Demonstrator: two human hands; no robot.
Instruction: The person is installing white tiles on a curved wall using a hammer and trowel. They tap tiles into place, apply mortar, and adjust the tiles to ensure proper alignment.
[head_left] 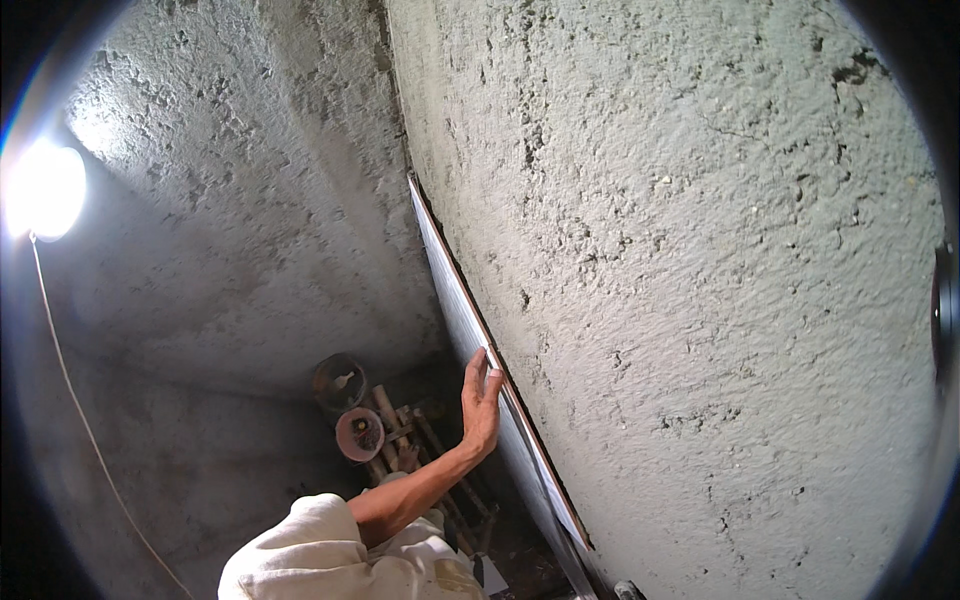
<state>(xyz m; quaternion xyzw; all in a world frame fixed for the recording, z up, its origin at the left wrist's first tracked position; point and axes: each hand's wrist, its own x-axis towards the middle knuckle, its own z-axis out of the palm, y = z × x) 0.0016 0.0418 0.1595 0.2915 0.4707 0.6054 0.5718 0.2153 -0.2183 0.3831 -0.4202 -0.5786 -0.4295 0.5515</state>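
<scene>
My left hand [481, 405] reaches up from a white short sleeve to a long, thin tile-like panel [455, 290]. Its fingers are stretched out and apart, touching the panel near its upper edge without wrapping round it. Pale on its face with a reddish-brown edge, the panel stands against the rough grey wall [700, 280], seen almost edge-on. One end meets the corner of the walls; the other runs down toward the lower middle. My right hand does not show. A small dark object [626, 590] at the bottom edge is too cut off to identify.
Below, a dark bucket [322, 378] with a pale-handled item and a pinkish bucket [343, 440] stand by wooden poles [388, 412]. A bright lamp [45, 190] hangs at the left, its cord [78, 405] trailing down. Another rough wall [230, 180] closes the corner.
</scene>
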